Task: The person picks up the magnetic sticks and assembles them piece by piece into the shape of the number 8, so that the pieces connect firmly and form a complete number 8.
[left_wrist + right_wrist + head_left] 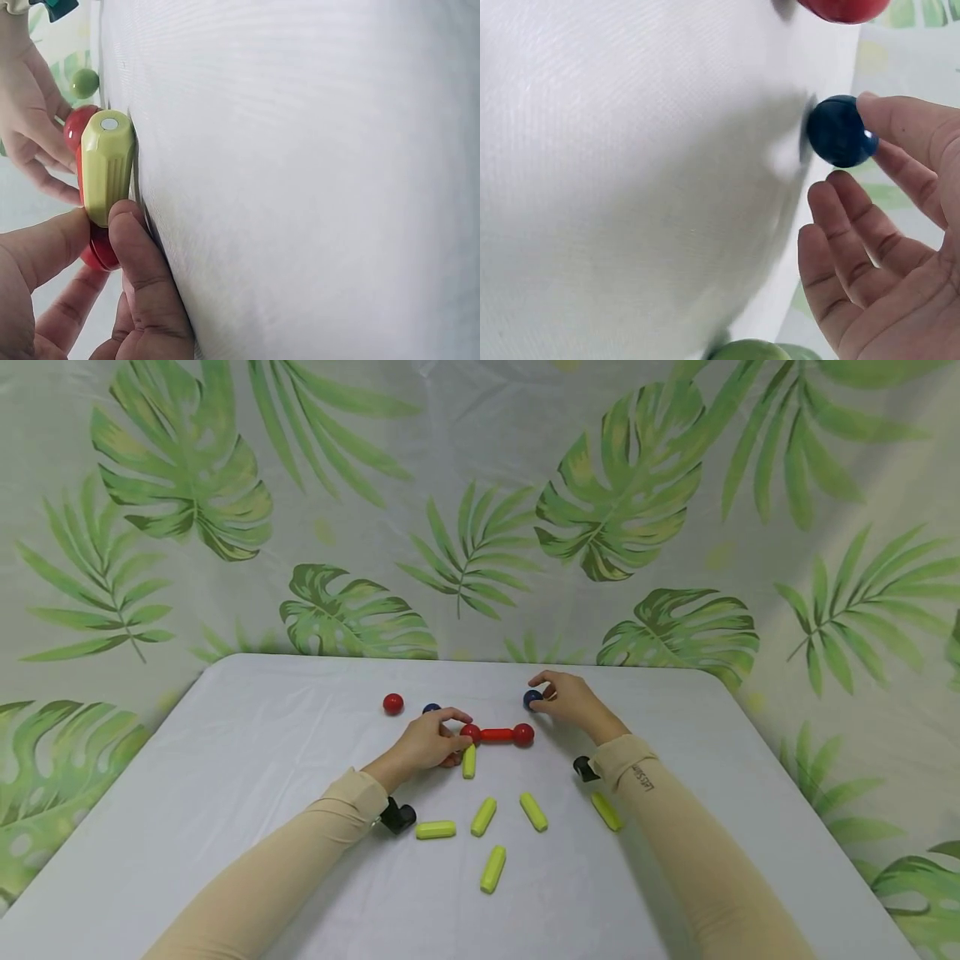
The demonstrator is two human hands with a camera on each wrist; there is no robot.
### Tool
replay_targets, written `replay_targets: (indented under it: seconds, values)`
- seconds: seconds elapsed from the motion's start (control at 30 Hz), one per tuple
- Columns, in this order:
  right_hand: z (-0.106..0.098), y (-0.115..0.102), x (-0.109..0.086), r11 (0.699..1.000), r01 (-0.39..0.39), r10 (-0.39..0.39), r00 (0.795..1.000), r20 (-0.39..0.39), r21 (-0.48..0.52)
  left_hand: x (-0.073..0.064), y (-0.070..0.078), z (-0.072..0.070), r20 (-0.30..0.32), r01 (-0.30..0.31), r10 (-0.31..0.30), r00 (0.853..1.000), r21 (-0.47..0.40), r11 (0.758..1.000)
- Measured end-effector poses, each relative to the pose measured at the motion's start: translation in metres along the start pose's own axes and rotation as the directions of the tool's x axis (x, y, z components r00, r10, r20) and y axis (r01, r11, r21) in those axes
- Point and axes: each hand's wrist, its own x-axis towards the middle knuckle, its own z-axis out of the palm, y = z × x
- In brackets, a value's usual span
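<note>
In the head view my left hand [431,742] is at a joint between a red ball [470,733] and a yellow-green magnetic stick [468,762]. Seen from the left wrist, thumb and finger pinch the stick's end [109,169] beside that ball; a silver disc marks its free end. From the same ball a red stick [496,735] runs right to a second red ball [523,734]. My right hand [567,702] holds a dark blue ball [841,131] between thumb and index finger, at the table surface; its other fingers are spread.
Several loose yellow-green sticks [492,869] lie nearer on the white table [300,893]. Beyond my left hand are a loose red ball [393,704] and a partly hidden blue ball [431,707]. A green ball [85,83] shows near my right hand. Leaf-patterned cloth [480,552] hangs behind.
</note>
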Motion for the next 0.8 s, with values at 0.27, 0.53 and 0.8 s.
replay_targets:
  seconds: [0.27,0.53,0.8]
  values:
    - [0.0001,0.0002,0.0000,0.999,-0.045,0.046,0.999,-0.014,0.029,0.0013,0.0008,0.0001,-0.007,-0.008,0.008,1.000,0.004,1.000]
    - [0.0005,-0.0009,-0.0020,0.998,-0.063,0.063,0.998,-0.023,0.024,0.0008,0.0029,-0.0001,-0.007,0.004,-0.004,1.000,0.005,1.000]
    - [0.0049,0.0006,-0.0032,0.997,-0.071,0.072,0.997,-0.014,0.030,0.0022,0.0001,0.0000,0.002,0.016,-0.016,1.000,0.005,1.000]
